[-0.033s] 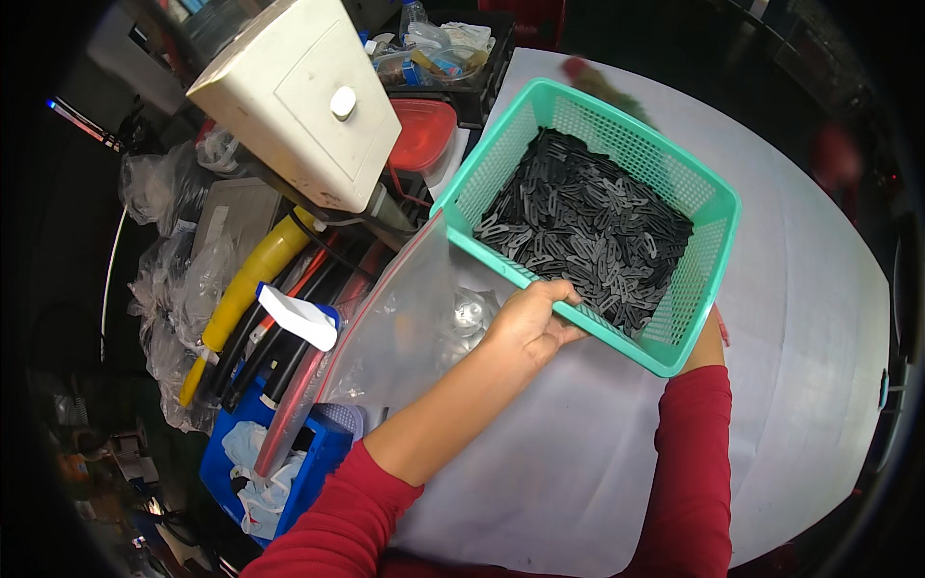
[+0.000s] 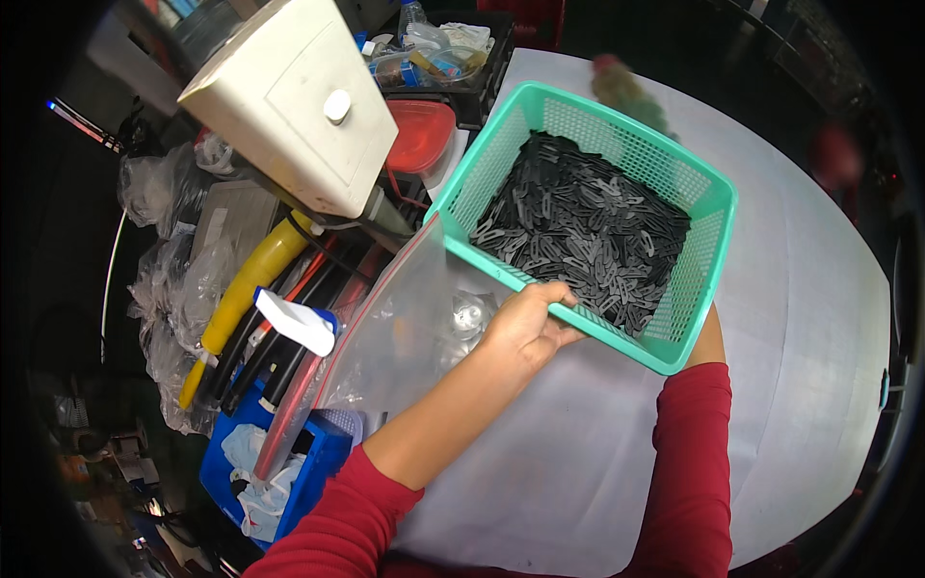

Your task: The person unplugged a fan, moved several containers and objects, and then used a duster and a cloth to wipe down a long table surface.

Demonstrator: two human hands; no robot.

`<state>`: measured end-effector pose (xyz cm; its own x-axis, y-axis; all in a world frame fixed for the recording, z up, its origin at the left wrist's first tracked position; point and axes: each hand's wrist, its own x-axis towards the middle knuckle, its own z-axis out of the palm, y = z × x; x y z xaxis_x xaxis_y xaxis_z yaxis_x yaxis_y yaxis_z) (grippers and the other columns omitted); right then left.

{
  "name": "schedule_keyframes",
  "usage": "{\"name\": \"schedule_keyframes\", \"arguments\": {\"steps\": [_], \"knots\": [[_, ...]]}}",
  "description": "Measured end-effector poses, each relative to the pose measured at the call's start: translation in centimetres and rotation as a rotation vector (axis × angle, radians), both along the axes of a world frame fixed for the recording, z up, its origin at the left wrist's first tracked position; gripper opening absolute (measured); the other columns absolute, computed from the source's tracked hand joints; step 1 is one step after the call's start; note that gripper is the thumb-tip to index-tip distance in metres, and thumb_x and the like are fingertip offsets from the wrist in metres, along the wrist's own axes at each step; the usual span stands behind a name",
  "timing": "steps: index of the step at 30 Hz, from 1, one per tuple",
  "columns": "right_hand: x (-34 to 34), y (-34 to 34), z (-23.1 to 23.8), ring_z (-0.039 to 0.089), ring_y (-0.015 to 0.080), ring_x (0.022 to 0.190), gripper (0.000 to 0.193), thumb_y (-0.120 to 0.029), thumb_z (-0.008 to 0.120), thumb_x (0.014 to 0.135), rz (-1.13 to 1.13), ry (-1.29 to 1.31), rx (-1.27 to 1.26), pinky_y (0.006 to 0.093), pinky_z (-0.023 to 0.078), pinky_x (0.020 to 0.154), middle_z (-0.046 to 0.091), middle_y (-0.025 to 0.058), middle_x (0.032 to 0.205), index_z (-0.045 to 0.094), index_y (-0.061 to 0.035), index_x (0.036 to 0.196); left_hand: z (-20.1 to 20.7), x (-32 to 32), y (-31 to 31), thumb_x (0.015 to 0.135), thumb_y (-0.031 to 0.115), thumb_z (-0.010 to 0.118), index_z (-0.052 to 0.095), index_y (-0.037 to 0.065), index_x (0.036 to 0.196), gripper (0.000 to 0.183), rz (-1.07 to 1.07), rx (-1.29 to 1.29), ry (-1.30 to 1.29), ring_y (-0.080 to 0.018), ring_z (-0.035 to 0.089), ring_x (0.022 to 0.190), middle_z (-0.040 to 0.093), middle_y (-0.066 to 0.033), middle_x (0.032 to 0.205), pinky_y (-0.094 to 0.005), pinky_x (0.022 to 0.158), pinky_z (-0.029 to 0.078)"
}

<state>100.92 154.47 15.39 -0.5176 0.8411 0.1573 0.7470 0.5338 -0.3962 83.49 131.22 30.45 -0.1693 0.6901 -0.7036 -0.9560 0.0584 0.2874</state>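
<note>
A green perforated plastic basket (image 2: 617, 144) is held up, tilted, over the table. In it lies a thick heap of small flat black slotted pieces (image 2: 588, 226), shaped like snap hair clips. My left hand (image 2: 528, 323) grips the basket's near rim, thumb over the top and the other fingers below. On the other side, my right forearm (image 2: 709, 347) runs up behind the basket's near right corner. The basket hides that hand and its fingers. Left of the basket stands a clear plastic zip bag (image 2: 385, 332) with a red edge.
A pale sheet covers the table (image 2: 800, 385). To the left are a cream metal box (image 2: 289, 116), a white spray nozzle (image 2: 294, 323), a yellow tube (image 2: 255, 270) and a blue bin (image 2: 328, 462) with cloths. A red-lidded container (image 2: 421, 135) and a black crate (image 2: 487, 82) sit farther back.
The basket has shifted very slightly to the left, with my left hand still on its rim. Beyond its far side, a blurred red-and-green shape appears farther right.
</note>
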Motion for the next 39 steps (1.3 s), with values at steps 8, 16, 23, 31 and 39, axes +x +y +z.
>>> {"name": "schedule_keyframes", "arguments": {"steps": [8,16,23,31,39], "knots": [[-6.0,10.4,-1.2,0.057,0.0356,0.09,0.033,-0.027,0.048,0.076,-0.136,0.047,-0.062,0.0429,0.044,0.077,0.06,0.0207,0.092,0.061,-0.0038,0.096,-2.0,-1.5,0.7,0.07,-0.008,0.048,0.044,-0.005,0.084,0.015,-0.003,-0.052,0.1,-0.0286,0.052,0.09,0.049,-0.0158,0.091,-0.0486,0.091,0.041],[8.9,19.0,1.5,0.057,0.0322,0.092,0.033,-0.022,0.042,0.079,-1.111,0.17,-0.089,0.0397,0.045,0.08,0.061,0.0184,0.096,0.06,0.0013,0.095,-6.7,-0.5,1.1,0.075,-0.001,0.048,0.044,-0.003,0.076,0.004,0.06,-0.14,0.091,-0.0261,0.052,0.079,0.045,-0.0139,0.084,-0.0484,0.084,0.046],[1.3,15.2,0.2,0.056,0.041,0.079,0.03,-0.026,0.048,0.082,-0.342,0.078,0.221,0.047,0.044,0.069,0.059,0.0248,0.083,0.057,-0.001,0.095,-5.9,1.1,2.3,0.07,-0.009,0.046,0.042,-0.006,0.087,0.017,0.312,-0.253,0.003,-0.0316,0.053,0.086,0.047,-0.0173,0.092,-0.0501,0.085,0.047],[-3.9,14.8,-1.1,0.057,0.025,0.054,0.025,-0.026,0.051,0.078,-0.102,0.2,-0.058,0.0356,0.046,0.055,0.06,0.0134,0.064,0.062,-0.0059,0.089,-6.7,2.5,2.5,0.072,-0.007,0.046,0.03,-0.01,0.104,0.036,0.373,-0.15,0.018,-0.0366,0.046,0.101,0.035,-0.0232,0.11,-0.0523,0.089,0.043],[38.2,9.0,-1.1,0.058,0.0222,0.059,0.024,-0.024,0.046,0.08,-1.63,0.443,-0.028,0.0338,0.047,0.054,0.061,0.0134,0.07,0.061,-0.0056,0.081,-4.7,3.9,-0.3,0.078,0.018,0.061,0.032,-0.002,0.115,0.051,0.062,-0.046,0.105,-0.038,0.04,0.112,0.031,-0.0239,0.122,-0.0516,0.09,0.041]]}}
